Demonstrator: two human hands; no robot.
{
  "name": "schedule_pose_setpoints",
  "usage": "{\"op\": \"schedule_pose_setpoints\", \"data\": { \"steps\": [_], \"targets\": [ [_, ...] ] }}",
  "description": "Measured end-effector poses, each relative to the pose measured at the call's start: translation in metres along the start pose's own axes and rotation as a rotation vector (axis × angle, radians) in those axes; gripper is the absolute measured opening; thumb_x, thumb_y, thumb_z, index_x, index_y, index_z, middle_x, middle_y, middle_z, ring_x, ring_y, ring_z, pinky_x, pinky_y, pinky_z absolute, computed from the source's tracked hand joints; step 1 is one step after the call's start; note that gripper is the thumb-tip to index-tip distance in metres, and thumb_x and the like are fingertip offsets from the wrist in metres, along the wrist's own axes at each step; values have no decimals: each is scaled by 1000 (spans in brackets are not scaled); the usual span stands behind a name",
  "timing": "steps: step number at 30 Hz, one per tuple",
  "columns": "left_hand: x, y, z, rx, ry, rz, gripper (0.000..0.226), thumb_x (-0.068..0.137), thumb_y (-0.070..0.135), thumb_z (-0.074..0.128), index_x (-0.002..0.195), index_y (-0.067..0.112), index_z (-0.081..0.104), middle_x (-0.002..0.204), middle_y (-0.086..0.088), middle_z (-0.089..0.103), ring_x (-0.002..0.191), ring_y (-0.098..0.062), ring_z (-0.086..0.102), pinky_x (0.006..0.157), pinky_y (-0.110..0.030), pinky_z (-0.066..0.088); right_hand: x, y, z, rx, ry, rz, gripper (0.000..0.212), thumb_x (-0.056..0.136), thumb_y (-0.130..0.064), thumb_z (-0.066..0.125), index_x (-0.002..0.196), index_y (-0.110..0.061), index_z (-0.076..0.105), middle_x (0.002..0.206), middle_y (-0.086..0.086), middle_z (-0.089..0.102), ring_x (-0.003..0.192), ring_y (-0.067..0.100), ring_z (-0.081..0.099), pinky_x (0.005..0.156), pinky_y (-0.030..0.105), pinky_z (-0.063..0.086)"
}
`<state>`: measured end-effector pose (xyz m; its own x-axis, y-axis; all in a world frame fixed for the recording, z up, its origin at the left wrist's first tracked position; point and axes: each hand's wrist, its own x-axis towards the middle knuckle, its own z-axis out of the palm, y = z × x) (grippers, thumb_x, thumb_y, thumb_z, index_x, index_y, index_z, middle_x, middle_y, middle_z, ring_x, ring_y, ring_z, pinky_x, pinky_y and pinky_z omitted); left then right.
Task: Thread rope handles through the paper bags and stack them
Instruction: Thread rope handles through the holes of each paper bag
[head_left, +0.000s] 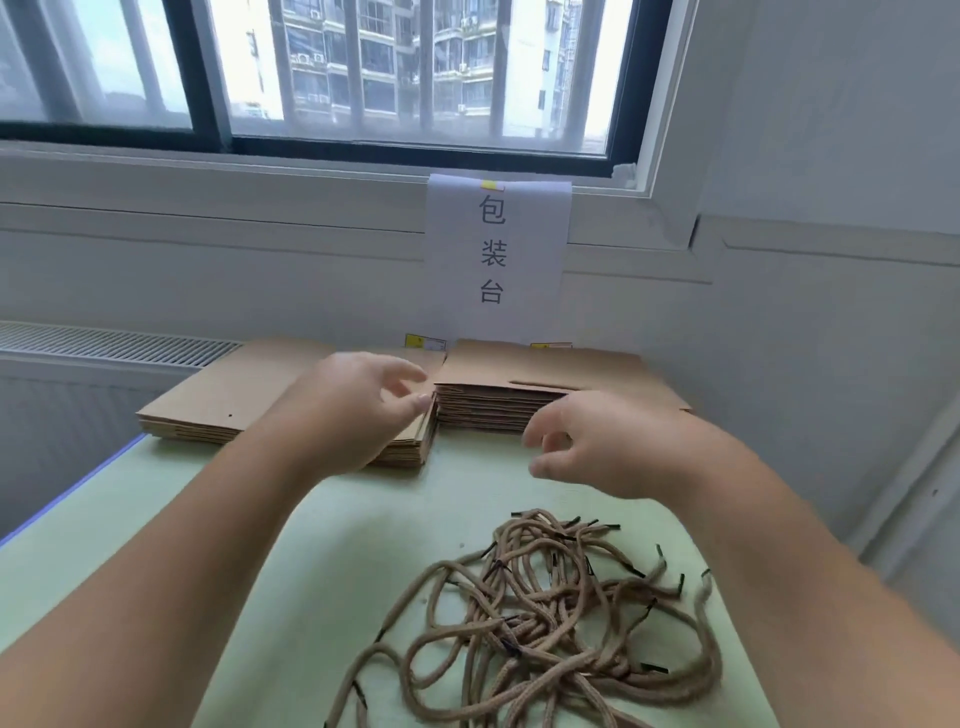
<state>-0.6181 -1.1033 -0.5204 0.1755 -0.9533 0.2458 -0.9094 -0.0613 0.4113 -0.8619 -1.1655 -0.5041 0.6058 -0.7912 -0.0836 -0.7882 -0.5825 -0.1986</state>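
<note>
Bare table strip (374, 525) between bag stacks (483, 408) and rope pile (545, 613); wall (260, 291) close behind stacks.

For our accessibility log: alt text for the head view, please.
A left hand and right hand, both empty, reach across a green table toward two stacks of flat brown paper bags by the wall. Tangled tan rope handles lie in the foreground.

Daylit white room behind a pale green desk (156, 519)
A dark-framed window (208, 78) fills 12 o'clock, with apartment blocks (384, 62) beyond its bars. Below it a paper sign (493, 249) with three printed characters hangs on the white wall (831, 156). A slatted grille (104, 343) runs at 9 o'clock.
</note>
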Motion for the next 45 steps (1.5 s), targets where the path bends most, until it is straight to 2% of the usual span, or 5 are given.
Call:
{"op": "schedule_pose_setpoints", "data": {
  "steps": [9,18,26,34,45],
  "targets": [
    [-23,-45,30,-162,13,-113,27,97,46,63,123,40,71,86,14,67,82,-8,64,77,-30,50,2,-52,54,-55,-57,-150,23,94,-50,62,111,-36,65,103,-17,65,92,8,59,70,29,45],
    [-18,-52,34,-108,-88,-285,56,94,49,67,146,32,57,135,4,67,112,-19,65,90,-29,53,7,-57,70,-103,-42,-254,3,92,-33,61,89,-32,63,92,-13,62,83,4,55,77,34,53],
    [-19,-56,18,-159,204,-351,19,96,40,61,105,31,76,87,16,66,81,-10,61,67,-25,43,1,-54,68,-14,159,-222,10,90,-26,56,83,-24,49,83,-9,57,79,11,51,67,29,44],
    [-19,-69,24,-1,77,-327,61,94,51,63,151,40,47,165,8,34,149,-19,34,119,-41,33,3,-50,71,21,198,-170,9,90,-28,55,83,-24,51,85,-7,59,81,13,54,71,33,49],
    [-19,-76,9,82,8,-562,37,92,35,51,126,41,66,122,7,70,113,-24,63,96,-34,51,4,-46,70,46,192,-132,8,91,-28,54,84,-24,52,87,-6,60,82,15,56,73,36,51]
  ]
}}
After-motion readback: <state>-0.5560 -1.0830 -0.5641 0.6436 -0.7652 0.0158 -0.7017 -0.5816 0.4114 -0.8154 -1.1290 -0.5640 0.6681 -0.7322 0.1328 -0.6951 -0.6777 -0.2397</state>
